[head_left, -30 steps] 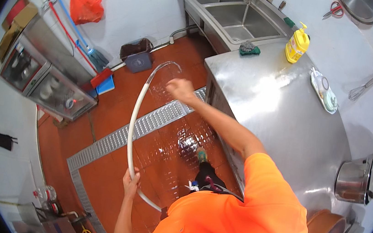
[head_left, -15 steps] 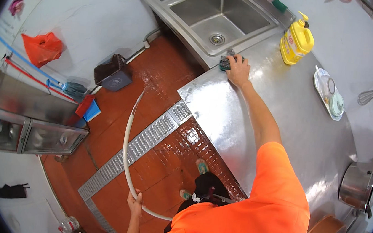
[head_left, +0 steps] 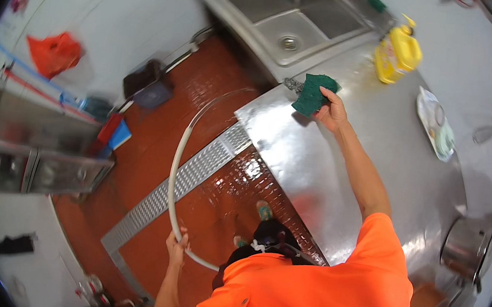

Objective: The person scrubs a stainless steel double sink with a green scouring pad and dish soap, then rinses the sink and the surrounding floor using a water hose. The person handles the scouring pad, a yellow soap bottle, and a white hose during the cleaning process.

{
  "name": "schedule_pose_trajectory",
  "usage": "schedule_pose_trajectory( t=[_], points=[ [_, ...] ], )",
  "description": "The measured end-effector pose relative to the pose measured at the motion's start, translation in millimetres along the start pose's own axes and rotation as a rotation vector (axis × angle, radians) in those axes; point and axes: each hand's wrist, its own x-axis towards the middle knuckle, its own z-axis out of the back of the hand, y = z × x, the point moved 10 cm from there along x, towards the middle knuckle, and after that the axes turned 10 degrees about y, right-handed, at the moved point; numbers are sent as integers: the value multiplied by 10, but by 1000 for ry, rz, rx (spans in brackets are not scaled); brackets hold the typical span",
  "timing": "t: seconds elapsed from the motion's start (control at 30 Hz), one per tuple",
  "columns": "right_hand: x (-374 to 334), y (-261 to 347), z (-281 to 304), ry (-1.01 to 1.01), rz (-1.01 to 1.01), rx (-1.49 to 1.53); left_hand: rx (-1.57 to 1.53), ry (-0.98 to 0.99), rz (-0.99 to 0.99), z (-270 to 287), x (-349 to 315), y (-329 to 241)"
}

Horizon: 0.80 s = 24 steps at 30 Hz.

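My left hand [head_left: 177,247] is closed around a white hose [head_left: 174,182], low over the floor. Water [head_left: 219,98] arcs out of its far end towards the underside of the sink. My right hand [head_left: 332,111] pinches a flat green scouring pad [head_left: 310,94] between thumb and fingers, above the corner of the steel counter [head_left: 342,158]. Just left of the pad, partly behind it, is a grey steel wool scrubber [head_left: 291,85]; whether the two touch, I cannot tell.
Beyond the counter is a steel sink [head_left: 238,7]. A yellow pump jug [head_left: 393,58] and a white tray [head_left: 426,107] stand on the counter, a steel pot [head_left: 463,242] at its right. A metal drain grate [head_left: 148,209] crosses the wet red floor [head_left: 156,143]. At left stands a steel cabinet [head_left: 48,131].
My right hand has come up and towards me with the green pad, uncovering more of the steel wool. The water's arc now bends further right. My left hand keeps its hold on the hose.
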Motion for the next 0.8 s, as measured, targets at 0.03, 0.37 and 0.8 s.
schedule_pose_trajectory(
  t=[0.03,0.37,0.8],
  points=[
    [76,-138,-159,53,-23,18,-30,2,-12,-32,9,-139],
    [1669,-2319,-1169,-57,-196,-342,-148,-148,5,119,17,-246],
    [1874,-2591,-1681,523,409,-1806,-225,-244,51,-24,242,-75]
  ],
)
